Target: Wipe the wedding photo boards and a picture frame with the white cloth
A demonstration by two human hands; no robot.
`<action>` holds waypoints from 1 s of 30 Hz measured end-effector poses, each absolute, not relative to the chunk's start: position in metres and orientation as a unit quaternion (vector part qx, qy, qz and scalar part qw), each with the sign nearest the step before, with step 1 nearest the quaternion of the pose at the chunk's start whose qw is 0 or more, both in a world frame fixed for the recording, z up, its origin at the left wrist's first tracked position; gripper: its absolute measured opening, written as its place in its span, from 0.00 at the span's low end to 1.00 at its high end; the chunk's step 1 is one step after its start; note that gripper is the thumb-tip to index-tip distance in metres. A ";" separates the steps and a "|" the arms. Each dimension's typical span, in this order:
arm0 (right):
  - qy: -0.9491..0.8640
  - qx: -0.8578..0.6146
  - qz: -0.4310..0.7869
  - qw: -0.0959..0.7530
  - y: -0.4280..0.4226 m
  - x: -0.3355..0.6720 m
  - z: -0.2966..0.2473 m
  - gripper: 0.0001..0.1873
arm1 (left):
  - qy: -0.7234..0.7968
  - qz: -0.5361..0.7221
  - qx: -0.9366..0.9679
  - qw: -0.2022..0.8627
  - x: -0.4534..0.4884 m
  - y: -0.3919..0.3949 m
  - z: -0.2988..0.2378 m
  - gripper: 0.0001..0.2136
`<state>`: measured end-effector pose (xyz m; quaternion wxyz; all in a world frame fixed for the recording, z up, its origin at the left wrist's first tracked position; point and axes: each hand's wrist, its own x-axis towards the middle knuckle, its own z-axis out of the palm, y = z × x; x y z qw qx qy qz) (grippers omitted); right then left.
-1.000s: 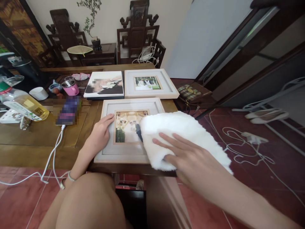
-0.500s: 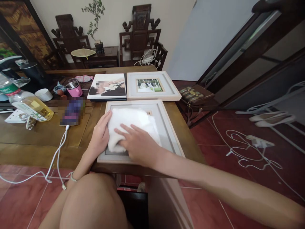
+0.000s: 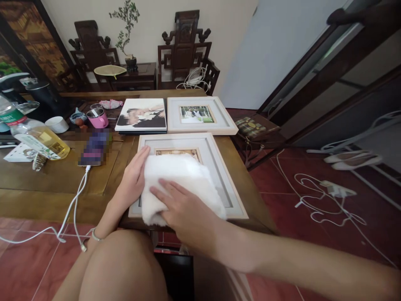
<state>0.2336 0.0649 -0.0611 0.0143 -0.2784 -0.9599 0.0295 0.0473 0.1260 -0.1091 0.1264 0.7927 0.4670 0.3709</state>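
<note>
A light wooden picture frame point(image 3: 230, 179) lies flat at the near edge of the table. My left hand point(image 3: 134, 177) holds its left side, fingers pointing away from me along the rim. Over the lower part of the frame is a folded, fluffy white cloth point(image 3: 184, 169). My right hand point(image 3: 188, 211) presses on this cloth, its thumb side tucked at the fold and the fingers on top. Above the cloth, the top of the frame's ornate inner panel shows; the lower part is covered.
Behind lie a second framed photo point(image 3: 221, 110) and a photo panel point(image 3: 140, 125). To the left are a charging phone point(image 3: 94, 147), a pink mug point(image 3: 97, 119), a white cup point(image 3: 57, 124) and a bottle of yellow liquid point(image 3: 46, 140). A plaid bag point(image 3: 253, 126) sits right of the table.
My right hand has drawn the white cloth toward me, down to the frame's near edge. More of the inner panel is uncovered. My left hand stays at the frame's left side.
</note>
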 end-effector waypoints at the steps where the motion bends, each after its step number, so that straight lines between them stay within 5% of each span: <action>1: -0.960 -0.276 0.041 0.012 0.059 0.238 -0.061 0.14 | 0.468 0.362 0.796 0.130 0.048 0.125 -0.108 0.20; 20: -0.937 -0.342 -0.066 0.012 0.180 0.227 -0.063 0.21 | 0.498 0.293 0.807 0.118 0.049 0.128 -0.115 0.29; 30: -0.879 -0.467 -0.084 -0.032 0.170 0.337 -0.046 0.25 | 0.483 0.274 0.823 0.117 0.049 0.128 -0.114 0.28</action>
